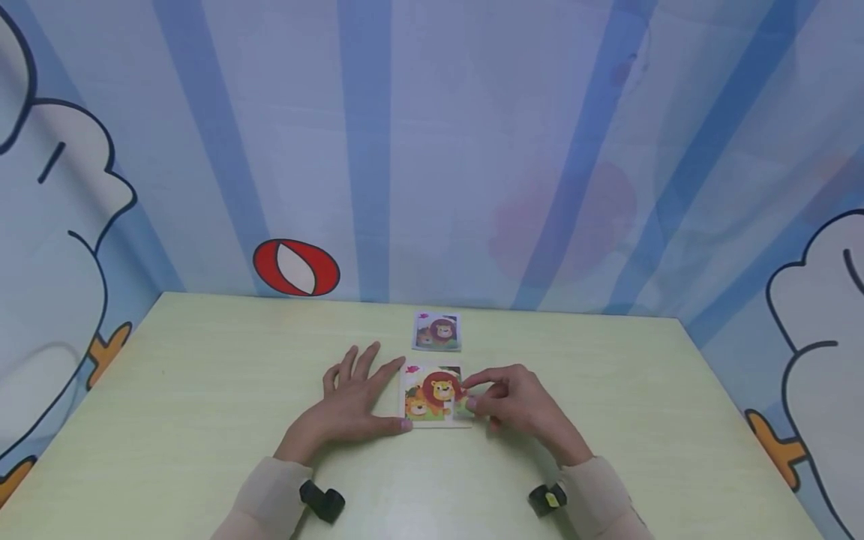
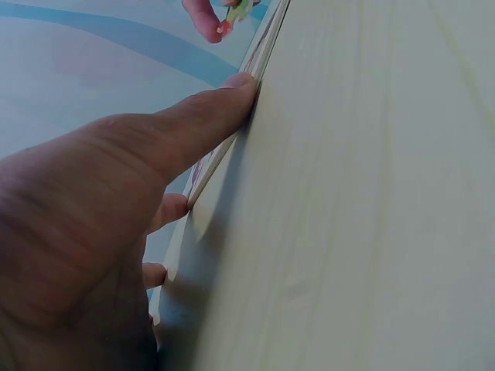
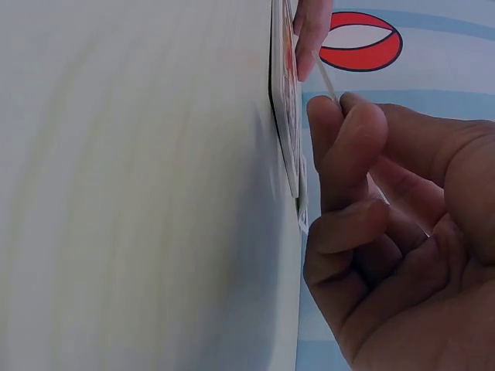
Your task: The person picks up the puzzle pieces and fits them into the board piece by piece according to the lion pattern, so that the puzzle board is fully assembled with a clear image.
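Note:
A flat lion jigsaw puzzle [image 1: 425, 394] in a pale tray lies on the table in the head view. My left hand [image 1: 354, 409] spreads along its left side, index fingertip at the upper corner and thumb at the lower one. In the left wrist view the thumb [image 2: 205, 116] presses on the tray's edge. My right hand [image 1: 523, 405] pinches a thin puzzle piece [image 3: 326, 77] between thumb and index finger, over the puzzle's lower right part. Green with a bit of red shows on the piece [image 2: 237, 12] in the left wrist view.
Behind the puzzle lies a small card [image 1: 436, 331] with the same lion picture. The pale wooden table [image 1: 236, 360] meets a blue striped backdrop [image 1: 445, 150] at its far edge. Dark wrist cameras sit at both cuffs.

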Demonstrator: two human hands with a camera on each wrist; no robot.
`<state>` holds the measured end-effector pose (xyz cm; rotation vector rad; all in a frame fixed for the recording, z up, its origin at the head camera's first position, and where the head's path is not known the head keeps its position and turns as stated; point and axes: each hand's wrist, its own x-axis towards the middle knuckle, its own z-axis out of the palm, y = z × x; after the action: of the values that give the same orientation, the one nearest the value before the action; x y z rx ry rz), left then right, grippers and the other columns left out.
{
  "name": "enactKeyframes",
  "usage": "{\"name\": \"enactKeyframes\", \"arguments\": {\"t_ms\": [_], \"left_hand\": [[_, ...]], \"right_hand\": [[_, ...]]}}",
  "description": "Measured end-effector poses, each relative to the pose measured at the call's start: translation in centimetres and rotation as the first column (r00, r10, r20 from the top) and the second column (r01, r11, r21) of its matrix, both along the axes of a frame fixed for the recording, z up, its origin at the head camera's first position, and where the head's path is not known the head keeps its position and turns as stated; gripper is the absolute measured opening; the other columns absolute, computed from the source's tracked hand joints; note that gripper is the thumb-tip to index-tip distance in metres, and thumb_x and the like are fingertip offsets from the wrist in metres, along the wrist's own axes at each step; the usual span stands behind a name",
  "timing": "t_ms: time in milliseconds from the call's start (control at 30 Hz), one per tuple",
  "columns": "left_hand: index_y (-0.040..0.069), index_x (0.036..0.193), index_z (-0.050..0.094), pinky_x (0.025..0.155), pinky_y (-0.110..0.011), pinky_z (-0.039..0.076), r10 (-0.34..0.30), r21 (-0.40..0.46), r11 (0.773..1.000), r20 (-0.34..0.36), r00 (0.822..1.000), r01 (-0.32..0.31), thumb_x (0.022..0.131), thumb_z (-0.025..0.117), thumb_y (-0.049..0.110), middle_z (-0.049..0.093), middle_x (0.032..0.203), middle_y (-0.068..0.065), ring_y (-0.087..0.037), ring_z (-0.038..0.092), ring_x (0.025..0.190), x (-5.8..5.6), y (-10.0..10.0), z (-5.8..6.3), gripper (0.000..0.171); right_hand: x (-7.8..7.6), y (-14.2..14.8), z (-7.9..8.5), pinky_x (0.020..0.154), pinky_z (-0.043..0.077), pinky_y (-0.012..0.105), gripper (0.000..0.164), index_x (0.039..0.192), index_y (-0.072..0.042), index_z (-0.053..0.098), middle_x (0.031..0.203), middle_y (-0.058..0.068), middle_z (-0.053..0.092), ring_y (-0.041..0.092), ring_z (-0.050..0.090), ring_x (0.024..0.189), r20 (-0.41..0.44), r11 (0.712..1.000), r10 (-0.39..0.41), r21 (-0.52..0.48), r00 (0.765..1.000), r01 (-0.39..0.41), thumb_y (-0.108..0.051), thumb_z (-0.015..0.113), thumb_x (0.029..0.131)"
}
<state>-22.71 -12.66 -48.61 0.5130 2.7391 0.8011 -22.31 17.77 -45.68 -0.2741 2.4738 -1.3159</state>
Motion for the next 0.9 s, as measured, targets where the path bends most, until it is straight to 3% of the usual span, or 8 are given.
{"name": "enactKeyframes", "arguments": {"t_ms": [167,900], "left_hand": [[0.027,0.169,0.036,0.127,-0.077,0.002,0.001,-0.007,1.0,0.003,1.0,-0.001,0.086,0.081,0.059,0.007,0.183,-0.017,-0.051,-0.007,0.167,0.0,0.0,0.0,0.1],[0.026,0.168,0.037,0.126,-0.078,0.003,-0.002,-0.001,1.0,0.0,1.0,0.002,0.085,0.082,0.058,0.008,0.182,-0.018,-0.052,-0.005,0.167,0.2,0.0,0.3,0.1]], "right_hand": [[-0.1,-0.2,-0.1,0.05,0.038,0.025,0.026,0.121,-0.015,0.081,0.077,0.006,0.079,0.014,0.063,0.05,0.001,0.999,0.037,0.01,0.999,-0.037,-0.021,0.081,0.097],[-1.2,-1.4,-0.5,0.053,0.039,0.026,0.02,0.113,-0.011,0.081,0.072,0.005,0.076,0.013,0.061,0.05,0.037,0.998,0.052,0.018,0.998,-0.052,-0.019,0.082,0.095]]}}
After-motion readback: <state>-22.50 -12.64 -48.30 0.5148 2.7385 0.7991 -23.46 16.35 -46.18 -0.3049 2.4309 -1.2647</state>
